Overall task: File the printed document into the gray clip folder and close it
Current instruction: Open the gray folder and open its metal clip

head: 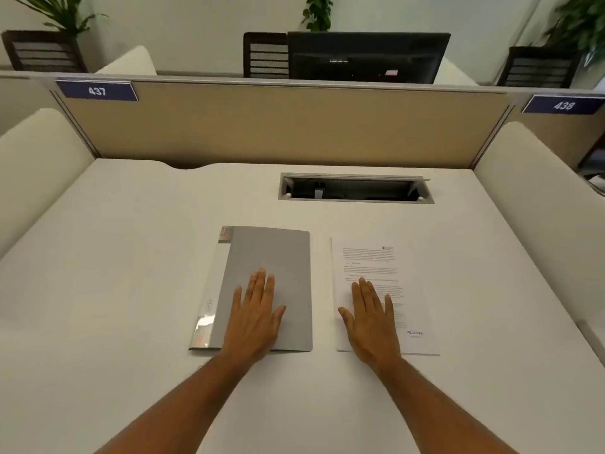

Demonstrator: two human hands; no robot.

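The gray clip folder [275, 253] lies closed and flat on the white desk [131, 290], with a white spine strip along its left edge. My left hand [257, 317] rests palm down on the folder's lower cover, fingers spread. To the right of the folder, a small gap away, lies the printed document [376, 257], a white sheet with text, face up. My right hand [371, 319] lies flat on the sheet's lower half, fingers extended. Neither hand grips anything.
An open cable hatch [355, 189] is set into the desk behind the folder and sheet. A beige partition [278, 126] closes the far edge, with cream side panels left and right. A dark monitor [366, 57] stands beyond the partition.
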